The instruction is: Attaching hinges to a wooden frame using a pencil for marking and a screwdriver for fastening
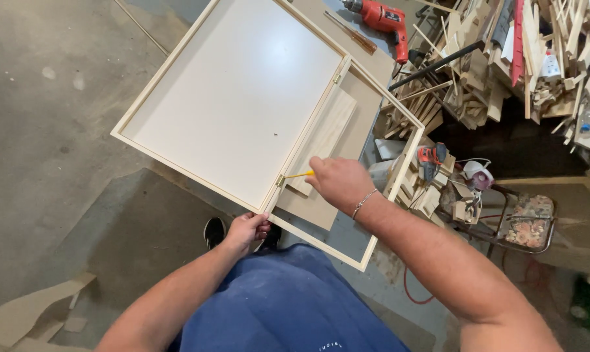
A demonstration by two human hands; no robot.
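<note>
The left hand (246, 229) grips the near corner of a pale wooden frame (399, 171), fingers curled shut around the rail where the frame meets a hinged white panel (236, 98). The right hand (337, 182) is closed on a yellow-handled screwdriver (300, 175), fingers wrapped together around the handle, with the shaft pointing away from the knuckles toward a small brass hinge (280, 180) just beyond the tool's tip. That hinge sits just above the left fingers, between the two hands. A bracelet (363, 203) circles the right wrist.

The white panel spreads out away from the left fingers, over the grey concrete floor (41, 130). Under the open part of the frame, just past the right knuckles, lies a light plywood board (327, 133). A second hinge (338, 78) shows farther along the same rail, well beyond the right fingers. Farther still lies a red power drill (383, 19), and off to the right of the right hand there is a heap of wood offcuts (503, 58). A black shoe (213, 231) shows just beside the left hand, below it
</note>
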